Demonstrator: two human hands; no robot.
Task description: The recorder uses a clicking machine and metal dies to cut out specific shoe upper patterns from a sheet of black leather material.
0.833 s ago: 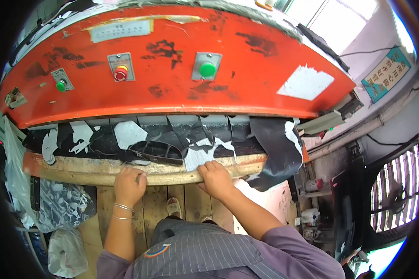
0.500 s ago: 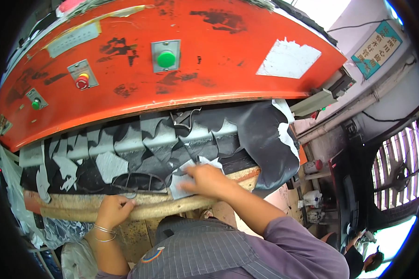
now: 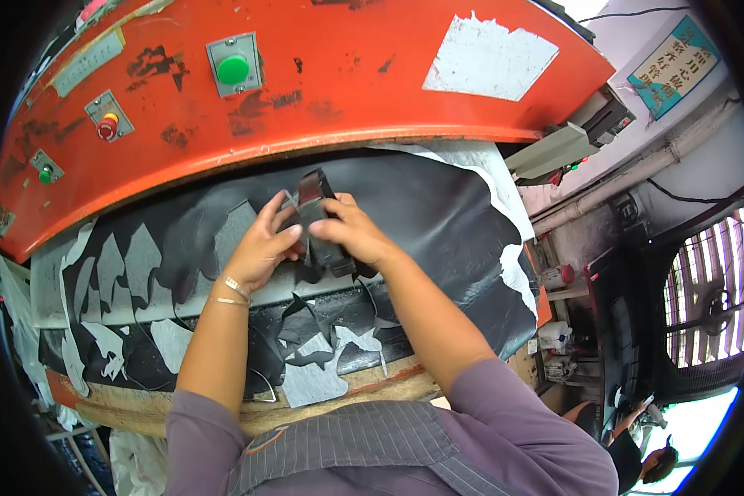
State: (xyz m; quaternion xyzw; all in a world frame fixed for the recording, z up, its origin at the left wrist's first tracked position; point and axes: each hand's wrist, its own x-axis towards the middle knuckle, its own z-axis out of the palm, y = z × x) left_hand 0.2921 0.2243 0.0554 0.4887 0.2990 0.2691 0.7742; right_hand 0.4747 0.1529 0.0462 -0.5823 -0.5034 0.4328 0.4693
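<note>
Black cut piece (image 3: 316, 217) pinched between left hand (image 3: 260, 248) and right hand (image 3: 351, 236), above black sheet (image 3: 438, 215).

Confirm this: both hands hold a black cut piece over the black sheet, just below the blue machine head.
Not quite: the machine head is orange-red, not blue, as the head view shows. The left hand and right hand do hold a black cut piece over the black sheet.

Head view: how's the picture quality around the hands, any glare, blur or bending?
Head view: left hand and right hand holding the black cut piece are sharp and evenly lit; the orange machine panel bows from fisheye; black sheet shows soft sheen; the rim is dark.
</note>
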